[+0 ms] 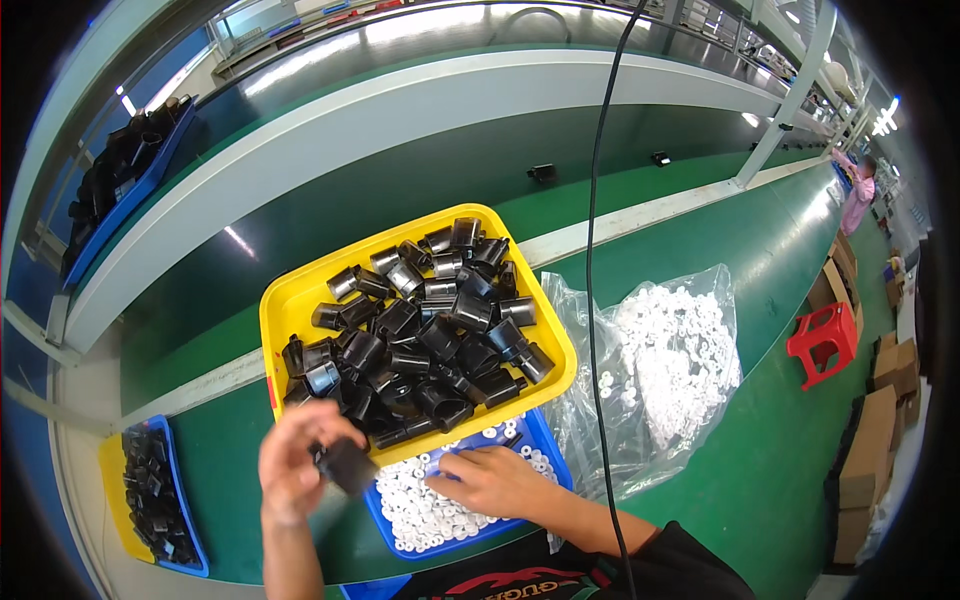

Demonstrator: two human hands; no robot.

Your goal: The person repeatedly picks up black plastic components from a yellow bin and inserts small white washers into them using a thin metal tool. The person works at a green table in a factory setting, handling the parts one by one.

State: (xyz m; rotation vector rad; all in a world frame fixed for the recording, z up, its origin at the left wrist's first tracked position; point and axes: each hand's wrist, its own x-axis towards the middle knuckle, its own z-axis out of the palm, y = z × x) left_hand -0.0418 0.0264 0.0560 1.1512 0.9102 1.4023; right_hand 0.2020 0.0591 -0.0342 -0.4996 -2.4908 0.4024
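Note:
My left hand [294, 458] is closed around a black plastic fitting [347, 467], a short wide tube with a narrower end, slightly smeared by motion. It hovers by the near left corner of a yellow tray [277, 330] heaped with similar black fittings [440, 335]. Tucked against that tray's near edge is a blue tray [563, 468] of small white plastic rings [425, 510]. Over these rings lies my right hand [492, 482], its fingers bent and drawn together with the tips down among them. Whatever those fingertips pinch is hidden.
A clear plastic bag [680, 370] of white rings lies right of the trays. A black cable [598, 250] hangs across the view. More black parts fill bins at left [150, 490] and upper left [120, 190]. A red stool [825, 340] and a person in pink [857, 195] are at right.

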